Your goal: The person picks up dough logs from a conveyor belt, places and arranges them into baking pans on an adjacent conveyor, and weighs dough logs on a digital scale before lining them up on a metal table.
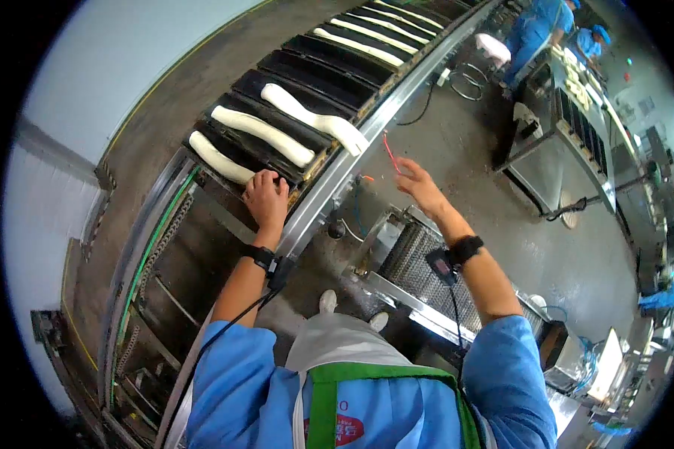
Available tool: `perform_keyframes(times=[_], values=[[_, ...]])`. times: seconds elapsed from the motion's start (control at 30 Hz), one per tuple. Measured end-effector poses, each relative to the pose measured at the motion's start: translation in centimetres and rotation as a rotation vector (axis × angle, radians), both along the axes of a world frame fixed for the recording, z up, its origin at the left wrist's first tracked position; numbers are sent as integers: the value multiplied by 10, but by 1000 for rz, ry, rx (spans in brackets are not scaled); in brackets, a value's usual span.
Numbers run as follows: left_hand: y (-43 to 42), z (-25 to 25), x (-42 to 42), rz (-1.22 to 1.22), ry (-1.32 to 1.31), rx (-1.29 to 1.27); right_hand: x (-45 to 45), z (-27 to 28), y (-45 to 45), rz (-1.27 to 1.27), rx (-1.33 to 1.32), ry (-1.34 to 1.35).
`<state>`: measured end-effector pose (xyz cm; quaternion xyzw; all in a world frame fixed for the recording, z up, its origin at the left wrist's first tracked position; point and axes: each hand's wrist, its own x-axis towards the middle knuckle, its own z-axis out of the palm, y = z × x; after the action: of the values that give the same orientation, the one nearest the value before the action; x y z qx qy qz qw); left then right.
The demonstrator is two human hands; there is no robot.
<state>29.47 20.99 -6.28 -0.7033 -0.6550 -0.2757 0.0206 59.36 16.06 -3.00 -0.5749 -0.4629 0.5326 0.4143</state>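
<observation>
My left hand (266, 197) rests with curled fingers on the near end of a pale dough strip (221, 159) in the closest dark tray slot. Beyond it, a second dough strip (262, 135) lies in its own slot. A third dough strip (314, 120) lies askew, its near end over the metal rail (382, 112). My right hand (418, 183) is in the air right of the rail, its fingers closed on a thin red-handled tool (390, 154).
Farther up the line of dark trays (322, 71) lie several more dough strips. A mesh conveyor (427, 258) stands below my right arm. At the upper right, two people in blue (535, 30) work by a metal table (550, 142). A pink stool (493, 49) stands near them.
</observation>
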Motion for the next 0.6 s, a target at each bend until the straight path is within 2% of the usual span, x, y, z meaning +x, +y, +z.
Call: perform_keyframes(times=[0.13,0.2,0.23,0.27,0.3,0.33,0.37,0.43,0.47,0.53,0.6], values=[[6,4,4,10,0,44,74,-52,-70,-118,-126,-12],[26,-4,-1,-134,-91,89,103,-67,-125,-292,-21,-509],[27,0,-4,-140,-86,170,117,-68,-146,-282,-66,-655],[35,3,2,-54,-184,-42,129,-72,-175,-352,-104,-722],[42,6,3,-105,4,28,145,-79,-200,-419,-152,-787],[29,47,29,21,-120,-161,160,-83,-221,-461,31,-1018],[44,20,13,-6,-17,-20,173,-73,-243,-515,-85,-1014],[42,34,31,-7,82,0,196,-54,-288,-488,-322,-1134],[68,2,3,-42,-84,-30,205,-54,-297,-471,-436,-1200],[106,-30,-14,-97,101,117,208,-59,-326,-480,-614,-1301],[95,-9,-12,-15,236,60,216,-60,-342,-495,-745,-1359]])
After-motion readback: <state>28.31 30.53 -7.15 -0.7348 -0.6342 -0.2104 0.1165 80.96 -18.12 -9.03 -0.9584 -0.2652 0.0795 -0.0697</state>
